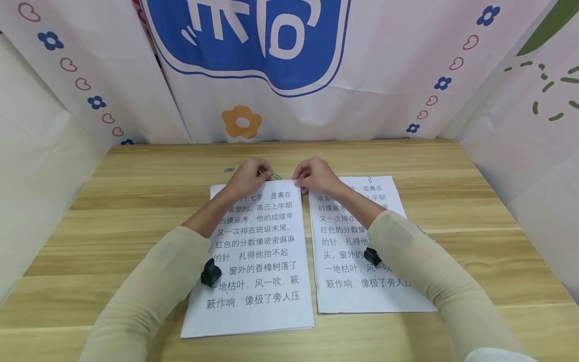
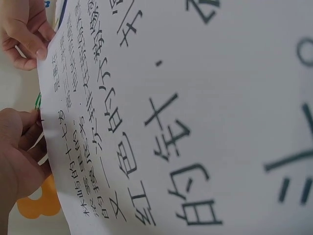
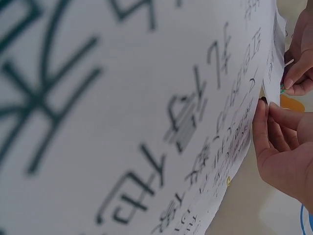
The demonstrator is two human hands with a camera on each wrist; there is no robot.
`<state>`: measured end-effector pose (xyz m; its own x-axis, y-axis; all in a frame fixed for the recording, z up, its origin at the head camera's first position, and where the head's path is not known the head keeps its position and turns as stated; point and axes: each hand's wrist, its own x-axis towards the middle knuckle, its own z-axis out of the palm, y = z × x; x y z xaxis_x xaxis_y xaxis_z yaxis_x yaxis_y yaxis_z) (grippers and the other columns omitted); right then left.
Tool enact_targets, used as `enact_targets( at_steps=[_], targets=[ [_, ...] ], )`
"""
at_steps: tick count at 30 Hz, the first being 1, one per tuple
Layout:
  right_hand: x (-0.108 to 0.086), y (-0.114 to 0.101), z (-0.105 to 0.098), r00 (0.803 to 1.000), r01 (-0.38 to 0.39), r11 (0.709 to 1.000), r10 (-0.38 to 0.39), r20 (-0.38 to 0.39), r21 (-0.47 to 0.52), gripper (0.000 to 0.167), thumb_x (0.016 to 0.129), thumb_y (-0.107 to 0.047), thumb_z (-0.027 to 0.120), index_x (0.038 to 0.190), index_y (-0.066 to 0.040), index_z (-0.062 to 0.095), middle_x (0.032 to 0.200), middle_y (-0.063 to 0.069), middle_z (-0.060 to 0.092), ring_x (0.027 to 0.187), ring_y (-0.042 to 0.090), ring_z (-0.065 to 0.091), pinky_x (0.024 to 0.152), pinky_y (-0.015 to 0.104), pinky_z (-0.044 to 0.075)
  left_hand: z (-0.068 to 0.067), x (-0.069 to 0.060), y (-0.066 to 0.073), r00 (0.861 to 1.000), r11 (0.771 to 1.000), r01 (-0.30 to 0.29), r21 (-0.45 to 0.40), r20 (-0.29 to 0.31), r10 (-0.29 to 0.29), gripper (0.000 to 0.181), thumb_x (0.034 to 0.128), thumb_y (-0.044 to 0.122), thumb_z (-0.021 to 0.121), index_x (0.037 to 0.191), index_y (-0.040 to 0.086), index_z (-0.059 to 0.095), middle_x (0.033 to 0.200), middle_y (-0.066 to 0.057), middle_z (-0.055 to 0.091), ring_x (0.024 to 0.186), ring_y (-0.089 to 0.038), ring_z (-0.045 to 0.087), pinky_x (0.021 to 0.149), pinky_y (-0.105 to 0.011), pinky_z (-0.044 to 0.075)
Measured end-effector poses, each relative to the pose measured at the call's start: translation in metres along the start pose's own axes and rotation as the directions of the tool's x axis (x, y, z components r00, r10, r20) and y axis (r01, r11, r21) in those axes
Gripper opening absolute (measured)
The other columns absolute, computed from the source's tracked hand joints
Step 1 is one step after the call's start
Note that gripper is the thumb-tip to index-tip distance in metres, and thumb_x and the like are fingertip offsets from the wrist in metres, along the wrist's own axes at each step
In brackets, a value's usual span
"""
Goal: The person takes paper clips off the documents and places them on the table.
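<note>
In the head view, my left hand [image 1: 251, 177] pinches a green paper clip [image 1: 276, 176] at the top edge of the left paper stack [image 1: 262, 314]. My right hand [image 1: 316, 177] pinches that stack's top right corner. The clip [image 2: 37, 101] shows between the two hands in the left wrist view, with my left hand [image 2: 19, 152] below it and my right hand [image 2: 24, 34] above. Thumb and index finger of my right hand [image 3: 286, 152] grip the paper edge in the right wrist view, near the clip [image 3: 282, 88] in my left hand [image 3: 301, 63].
A second printed paper stack [image 1: 375, 299] lies to the right, partly under my right forearm, with a paper clip [image 1: 369, 179] on its top edge. One blue clip [image 1: 229, 169] lies on the wooden table [image 1: 149, 166] behind the left stack. A printed curtain [image 1: 371, 115] stands behind.
</note>
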<state>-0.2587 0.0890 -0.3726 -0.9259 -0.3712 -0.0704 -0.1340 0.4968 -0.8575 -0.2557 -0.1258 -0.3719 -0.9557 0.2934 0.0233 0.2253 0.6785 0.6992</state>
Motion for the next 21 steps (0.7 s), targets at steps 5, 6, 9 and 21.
enact_targets(
  at_steps=[5, 6, 9, 21],
  targets=[
    [-0.0002, 0.0005, -0.0001, 1.000, 0.004, 1.000, -0.004, 0.003, -0.002, 0.006, 0.093, 0.007, 0.070, 0.099, 0.006, 0.071, 0.088, 0.017, 0.071, 0.069, 0.021, 0.068, 0.068, 0.030, 0.062, 0.0004, 0.0009, 0.0012, 1.000, 1.000, 0.014, 0.000, -0.001, -0.014, 0.013, 0.1045, 0.004, 0.059, 0.104, -0.003, 0.070, 0.097, -0.017, 0.069, 0.088, -0.027, 0.064, 0.079, -0.032, 0.053],
    [-0.0002, 0.0006, -0.0002, 1.000, 0.003, 1.000, -0.003, 0.003, -0.003, 0.006, 0.093, 0.007, 0.070, 0.099, 0.006, 0.071, 0.088, 0.017, 0.071, 0.069, 0.021, 0.068, 0.068, 0.030, 0.062, 0.0004, 0.0013, 0.0013, 1.000, 1.000, 0.016, 0.001, -0.002, -0.016, 0.013, 0.1044, 0.004, 0.059, 0.105, -0.003, 0.070, 0.097, -0.017, 0.069, 0.089, -0.027, 0.064, 0.079, -0.032, 0.053],
    [-0.0005, 0.0000, -0.0002, 1.000, 0.000, 1.000, 0.000, 0.004, -0.003, 0.006, 0.093, 0.008, 0.070, 0.099, 0.006, 0.071, 0.088, 0.017, 0.071, 0.069, 0.021, 0.068, 0.069, 0.030, 0.062, 0.0006, 0.0022, 0.0011, 1.000, 1.000, 0.018, 0.000, -0.004, -0.018, 0.013, 0.1042, 0.003, 0.059, 0.105, -0.003, 0.071, 0.097, -0.017, 0.069, 0.089, -0.027, 0.064, 0.079, -0.032, 0.053],
    [-0.0003, -0.0001, -0.0005, 1.000, -0.006, 1.000, 0.006, 0.005, -0.005, 0.006, 0.093, 0.008, 0.070, 0.098, 0.006, 0.071, 0.088, 0.017, 0.072, 0.069, 0.022, 0.069, 0.068, 0.031, 0.062, 0.0027, 0.0030, 0.0003, 0.998, 0.999, 0.038, 0.015, -0.046, -0.038, 0.014, 0.1043, 0.004, 0.059, 0.107, -0.004, 0.071, 0.099, -0.017, 0.070, 0.092, -0.028, 0.066, 0.084, -0.035, 0.054]
  ],
)
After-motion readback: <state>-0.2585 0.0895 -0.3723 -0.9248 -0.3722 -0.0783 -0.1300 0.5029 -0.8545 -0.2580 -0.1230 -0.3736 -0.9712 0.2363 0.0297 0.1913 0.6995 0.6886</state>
